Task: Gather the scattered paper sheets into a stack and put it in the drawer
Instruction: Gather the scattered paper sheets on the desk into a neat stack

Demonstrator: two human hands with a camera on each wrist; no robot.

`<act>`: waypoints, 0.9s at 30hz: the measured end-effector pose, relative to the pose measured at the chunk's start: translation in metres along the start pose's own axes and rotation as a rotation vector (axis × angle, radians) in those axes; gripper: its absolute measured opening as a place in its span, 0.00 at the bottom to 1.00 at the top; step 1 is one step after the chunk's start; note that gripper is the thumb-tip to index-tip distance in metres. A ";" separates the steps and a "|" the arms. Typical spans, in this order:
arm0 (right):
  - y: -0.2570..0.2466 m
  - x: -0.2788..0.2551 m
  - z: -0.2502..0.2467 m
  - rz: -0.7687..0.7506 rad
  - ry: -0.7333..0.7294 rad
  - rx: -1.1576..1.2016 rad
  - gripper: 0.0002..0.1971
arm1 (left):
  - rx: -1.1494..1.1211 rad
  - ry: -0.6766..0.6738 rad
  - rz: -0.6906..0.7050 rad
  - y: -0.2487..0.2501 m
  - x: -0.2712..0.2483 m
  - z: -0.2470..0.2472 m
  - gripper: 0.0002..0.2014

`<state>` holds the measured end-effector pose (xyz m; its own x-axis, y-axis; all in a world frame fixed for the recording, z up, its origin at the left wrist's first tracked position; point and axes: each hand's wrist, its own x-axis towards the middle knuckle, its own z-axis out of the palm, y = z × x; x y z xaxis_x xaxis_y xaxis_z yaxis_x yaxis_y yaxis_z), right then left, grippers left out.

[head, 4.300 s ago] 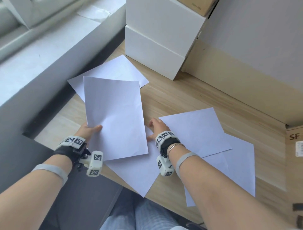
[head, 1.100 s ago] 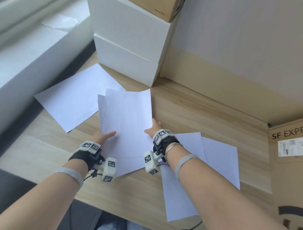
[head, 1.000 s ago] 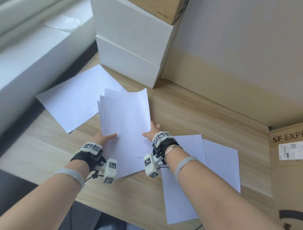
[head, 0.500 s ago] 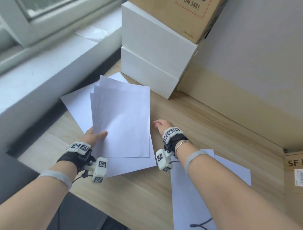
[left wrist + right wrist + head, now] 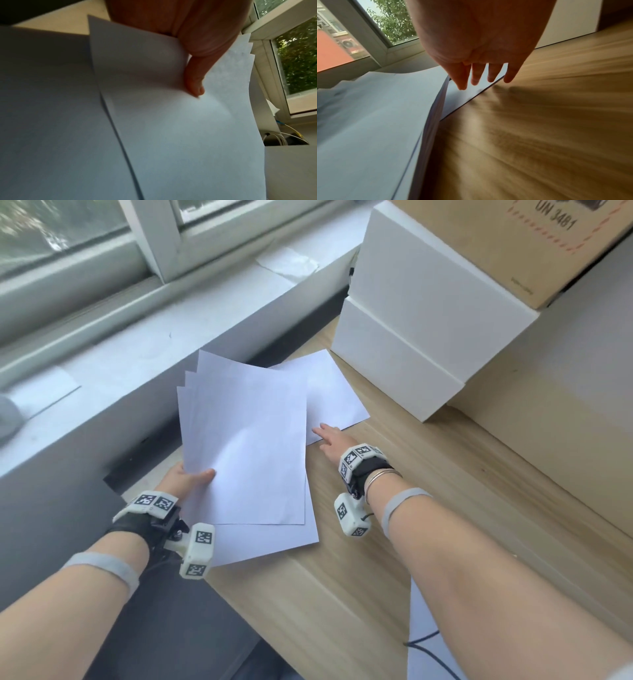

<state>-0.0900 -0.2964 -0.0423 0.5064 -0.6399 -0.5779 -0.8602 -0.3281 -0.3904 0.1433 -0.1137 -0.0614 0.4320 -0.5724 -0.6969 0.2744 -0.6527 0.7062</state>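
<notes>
My left hand (image 5: 197, 475) grips a fanned stack of white paper sheets (image 5: 239, 446) by its near left corner and holds it tilted above the wooden desk (image 5: 428, 508). In the left wrist view the thumb (image 5: 193, 83) presses on the stack (image 5: 171, 128). A wider sheet (image 5: 267, 539) shows beneath the stack; I cannot tell whether it is held or lies on the desk. My right hand (image 5: 325, 434) is open, its straight fingers (image 5: 476, 79) at the near edge of a single sheet (image 5: 335, 392) lying flat by the white boxes. No drawer is in view.
Two stacked white boxes (image 5: 411, 337) with a cardboard box (image 5: 513, 241) on top stand at the back right. A grey window sill (image 5: 137, 364) runs along the left, behind a dark gap. Another sheet (image 5: 424, 628) and a black cable (image 5: 421, 642) lie under my right forearm.
My right hand has let go of the stack and reached forward to the far sheet. The left hand alone now holds the stack, carried left toward the sill.
</notes>
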 end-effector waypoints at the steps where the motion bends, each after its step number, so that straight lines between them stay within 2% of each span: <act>1: -0.004 0.003 0.001 -0.022 -0.010 -0.035 0.27 | -0.009 0.003 0.001 0.000 0.000 -0.002 0.17; 6: 0.000 0.008 0.007 -0.063 0.009 -0.151 0.28 | -0.027 -0.009 0.027 -0.003 0.004 -0.003 0.15; 8: 0.011 0.006 0.007 -0.016 0.013 -0.106 0.28 | -0.030 -0.029 0.021 -0.003 0.004 0.000 0.17; 11: 0.032 -0.006 0.002 0.082 0.062 -0.041 0.23 | -0.026 -0.066 0.003 -0.001 0.004 0.010 0.19; 14: 0.053 -0.027 -0.003 0.201 0.130 -0.038 0.21 | -0.015 -0.108 -0.018 0.000 0.002 0.022 0.21; 19: 0.088 -0.066 -0.006 0.341 0.146 -0.049 0.20 | 0.009 -0.159 -0.037 -0.001 -0.003 0.047 0.22; 24: 0.117 -0.093 -0.001 0.386 0.100 -0.042 0.19 | 0.059 -0.183 -0.062 -0.007 -0.008 0.068 0.21; 27: 0.125 -0.098 0.002 0.383 0.160 0.045 0.17 | 0.092 -0.174 -0.071 -0.010 -0.011 0.074 0.22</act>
<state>-0.2469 -0.2726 -0.0358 0.1315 -0.8110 -0.5701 -0.9793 -0.0172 -0.2015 0.0726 -0.1377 -0.0701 0.2569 -0.5958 -0.7610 0.2157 -0.7322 0.6461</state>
